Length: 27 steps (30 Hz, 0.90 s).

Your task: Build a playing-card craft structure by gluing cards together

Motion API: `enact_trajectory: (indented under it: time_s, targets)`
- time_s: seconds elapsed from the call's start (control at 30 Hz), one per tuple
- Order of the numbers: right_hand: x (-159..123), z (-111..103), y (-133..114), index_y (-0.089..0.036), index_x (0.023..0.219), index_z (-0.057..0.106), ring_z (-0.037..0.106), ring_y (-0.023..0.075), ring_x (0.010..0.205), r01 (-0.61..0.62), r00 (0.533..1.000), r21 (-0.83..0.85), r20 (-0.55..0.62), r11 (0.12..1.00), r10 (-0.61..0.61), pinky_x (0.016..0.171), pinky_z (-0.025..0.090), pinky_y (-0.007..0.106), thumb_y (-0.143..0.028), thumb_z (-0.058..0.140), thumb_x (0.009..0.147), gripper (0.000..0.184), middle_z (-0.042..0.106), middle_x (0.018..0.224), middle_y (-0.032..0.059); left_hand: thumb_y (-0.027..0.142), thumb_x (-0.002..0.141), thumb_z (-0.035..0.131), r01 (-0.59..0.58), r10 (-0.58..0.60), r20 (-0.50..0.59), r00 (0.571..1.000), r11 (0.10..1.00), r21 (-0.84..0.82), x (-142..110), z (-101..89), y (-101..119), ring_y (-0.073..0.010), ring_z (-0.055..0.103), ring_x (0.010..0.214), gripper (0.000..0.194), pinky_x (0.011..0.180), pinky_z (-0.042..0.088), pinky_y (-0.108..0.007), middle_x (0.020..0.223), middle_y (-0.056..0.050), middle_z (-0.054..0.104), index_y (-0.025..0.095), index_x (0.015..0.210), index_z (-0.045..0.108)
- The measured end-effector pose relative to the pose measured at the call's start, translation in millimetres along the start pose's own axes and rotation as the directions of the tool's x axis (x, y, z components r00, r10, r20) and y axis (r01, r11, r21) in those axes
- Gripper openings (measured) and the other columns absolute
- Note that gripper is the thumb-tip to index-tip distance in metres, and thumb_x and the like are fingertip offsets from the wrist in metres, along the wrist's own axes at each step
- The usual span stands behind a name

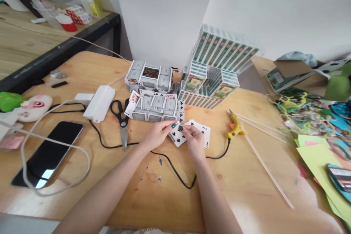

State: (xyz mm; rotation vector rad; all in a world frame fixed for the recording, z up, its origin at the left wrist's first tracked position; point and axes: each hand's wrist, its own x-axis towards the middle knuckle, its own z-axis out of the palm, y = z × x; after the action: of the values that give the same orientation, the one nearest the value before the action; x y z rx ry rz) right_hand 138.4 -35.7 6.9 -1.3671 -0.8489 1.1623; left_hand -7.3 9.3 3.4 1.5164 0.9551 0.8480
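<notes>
My left hand (158,134) and my right hand (194,140) meet fingertip to fingertip near the middle of the table. Thumb and fingers of both are pinched together at a small whitish piece (178,123), too small to name. Loose playing cards (206,131), spades among them, lie face up beneath and beside my right hand. Just beyond my fingers stands a low block built of playing cards (156,106), mostly backs outward. Behind it is a second card structure (165,79) with a dark, speckled opening. Black-handled scissors (124,131) lie to the left.
Green-and-white card boxes (225,49) are stacked behind on the right. A yellow glue gun (237,128) rests right of the cards, its black cord running under my arms. Glue sticks (270,172), a phone (49,153), a white power strip (100,103) and coloured paper (315,157) lie around.
</notes>
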Motion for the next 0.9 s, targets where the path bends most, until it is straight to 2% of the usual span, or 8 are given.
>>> enact_trajectory:
  time_s: [0.1, 0.3, 0.37, 0.6, 0.77, 0.9]
  targets:
    - [1, -1, 1, -0.018, 0.078, 0.067, 0.064, 0.0171, 0.069, -0.029, 1.0, 0.028, 0.005, 0.999, 0.029, 0.065, 0.05, 0.03, -0.038, 0.069, 0.067, 0.023, 0.069, 0.072, 0.0025, 0.03, 0.083, 0.049, -0.002, 0.003, -0.019, 1.0, 0.997, 0.074, -1, 0.8, -3, -0.0179, 0.063, 0.085, 0.027, 0.077, 0.049, -0.029, 0.093, -0.005, 0.07, 0.018, 0.099, 0.067]
    - [-1, 3, 0, -0.019, 0.09, 0.06, 0.064, 0.0172, 0.073, -0.047, 0.998, 0.126, 0.054, 0.991, 0.041, 0.065, 0.054, 0.032, -0.034, 0.072, 0.064, 0.032, 0.068, 0.082, 0.003, 0.031, 0.084, 0.047, 0.03, -0.015, -0.248, 0.969, 0.998, 0.059, -1, 2.2, -4, -0.0148, 0.06, 0.073, 0.026, 0.065, 0.046, -0.023, 0.084, -0.004, 0.067, 0.014, 0.094, 0.063]
    - [-2, 4, 0, -0.019, 0.087, 0.059, 0.063, 0.0174, 0.073, -0.038, 0.997, 0.121, 0.068, 0.992, 0.03, 0.064, 0.054, 0.032, -0.032, 0.073, 0.062, 0.032, 0.067, 0.084, 0.0035, 0.033, 0.083, 0.048, 0.039, -0.028, -0.281, 0.959, 0.999, 0.032, -1, 3.0, -3, -0.0142, 0.059, 0.071, 0.025, 0.063, 0.045, -0.022, 0.083, -0.004, 0.066, 0.014, 0.093, 0.061]
    - [2, -1, 1, -0.018, 0.076, 0.059, 0.06, 0.0148, 0.064, 0.039, 0.999, 0.068, -0.04, 0.997, -0.036, 0.06, 0.052, 0.03, -0.034, 0.071, 0.065, 0.023, 0.065, 0.077, 0.0027, 0.029, 0.08, 0.051, 0.065, -0.073, -0.17, 0.983, 0.997, -0.052, -3, 6.1, 0, -0.0093, 0.052, 0.053, 0.013, 0.049, 0.039, -0.018, 0.06, 0.003, 0.056, 0.017, 0.075, 0.05]
    - [4, -7, 0, -0.017, 0.069, 0.059, 0.056, 0.0126, 0.058, 0.047, 0.996, 0.039, -0.08, 0.998, -0.044, 0.058, 0.048, 0.027, -0.032, 0.072, 0.063, 0.021, 0.061, 0.064, -0.0003, 0.033, 0.078, 0.053, 0.103, -0.113, -0.091, 0.989, 0.989, -0.11, -3, 3.9, 1, -0.0136, 0.06, 0.06, 0.018, 0.058, 0.047, -0.024, 0.062, 0.002, 0.06, 0.018, 0.072, 0.046]
    - [2, -7, -1, -0.017, 0.065, 0.059, 0.054, 0.0118, 0.055, 0.029, 0.996, 0.015, -0.08, 0.999, -0.028, 0.055, 0.045, 0.026, -0.031, 0.073, 0.061, 0.02, 0.06, 0.059, -0.0014, 0.033, 0.078, 0.054, 0.124, -0.131, -0.05, 0.99, 0.986, -0.113, -2, 1.9, 0, -0.0145, 0.061, 0.056, 0.019, 0.054, 0.047, -0.025, 0.06, 0.002, 0.062, 0.019, 0.071, 0.044]
